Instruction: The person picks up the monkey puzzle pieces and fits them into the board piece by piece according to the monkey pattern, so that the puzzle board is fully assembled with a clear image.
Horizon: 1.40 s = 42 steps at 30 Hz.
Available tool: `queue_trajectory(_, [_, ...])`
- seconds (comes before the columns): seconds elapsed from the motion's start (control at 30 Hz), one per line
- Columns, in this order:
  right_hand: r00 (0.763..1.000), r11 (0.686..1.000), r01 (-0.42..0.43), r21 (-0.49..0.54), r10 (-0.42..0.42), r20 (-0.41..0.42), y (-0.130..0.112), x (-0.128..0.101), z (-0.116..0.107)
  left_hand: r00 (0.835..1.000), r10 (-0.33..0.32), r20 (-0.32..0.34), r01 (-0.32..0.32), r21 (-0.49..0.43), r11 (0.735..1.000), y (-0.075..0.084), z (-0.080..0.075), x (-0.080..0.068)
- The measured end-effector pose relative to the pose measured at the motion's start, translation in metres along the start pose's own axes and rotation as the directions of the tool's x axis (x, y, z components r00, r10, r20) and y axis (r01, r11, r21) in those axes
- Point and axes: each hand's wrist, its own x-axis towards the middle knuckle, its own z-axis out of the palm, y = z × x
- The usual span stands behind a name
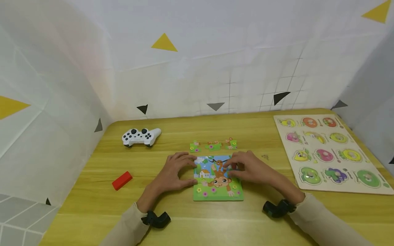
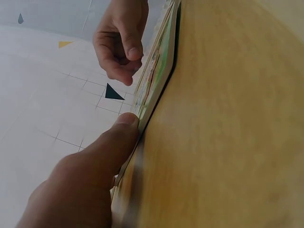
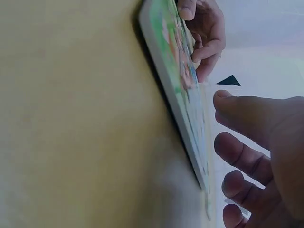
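Observation:
A monkey picture puzzle board (image 1: 218, 192) lies flat at the table's middle. My left hand (image 1: 180, 171) grips its left side, thumb tip against the board's edge (image 2: 154, 90) and curved fingers at the upper left corner. My right hand (image 1: 243, 167) rests bent fingertips on the board's upper right part, and no piece shows between them. Three loose green puzzle pieces (image 1: 213, 146) lie in a row just behind the board. In the right wrist view the board (image 3: 173, 80) is seen edge-on, with my right fingers (image 3: 242, 152) beside its face.
A white game controller (image 1: 141, 136) sits at the back left and a red block (image 1: 122, 180) at the left. A large fruit peg puzzle (image 1: 330, 152) covers the right side. White patterned walls close in the table on three sides.

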Motion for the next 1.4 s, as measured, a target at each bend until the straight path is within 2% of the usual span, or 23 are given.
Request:
queue_trajectory(0.13, [0.999,0.999,0.02,0.039,-0.019,-0.032,0.002,0.006,-0.004,1.0,0.001,-0.001,-0.001,0.003,1.0,0.001,0.0,0.0])
queue_trajectory(0.47, [0.994,0.995,0.015,0.099,-0.005,-0.105,0.006,0.028,-0.008,1.0,-0.007,0.005,0.007,0.002,1.0,0.003,0.0,-0.002])
queue_trajectory(0.7, [0.995,0.996,0.004,0.093,0.005,-0.099,0.01,0.046,-0.005,1.0,-0.024,0.009,0.024,-0.014,1.0,0.004,0.0,-0.003])
queue_trajectory(0.97, [0.995,0.99,0.022,0.139,-0.008,-0.094,0.01,0.067,0.0,1.0,-0.021,0.002,0.021,-0.011,1.0,0.005,-0.002,-0.002])
queue_trajectory(1.17, [0.997,0.994,0.014,0.11,-0.006,-0.077,0.01,0.082,0.005,1.0,-0.012,-0.003,0.012,-0.004,1.0,0.004,-0.002,-0.002])
queue_trajectory(1.4, [0.998,0.999,0.013,0.029,-0.011,-0.057,0.012,0.1,0.011,1.0,-0.005,-0.002,0.005,0.001,1.0,0.003,-0.002,-0.001])
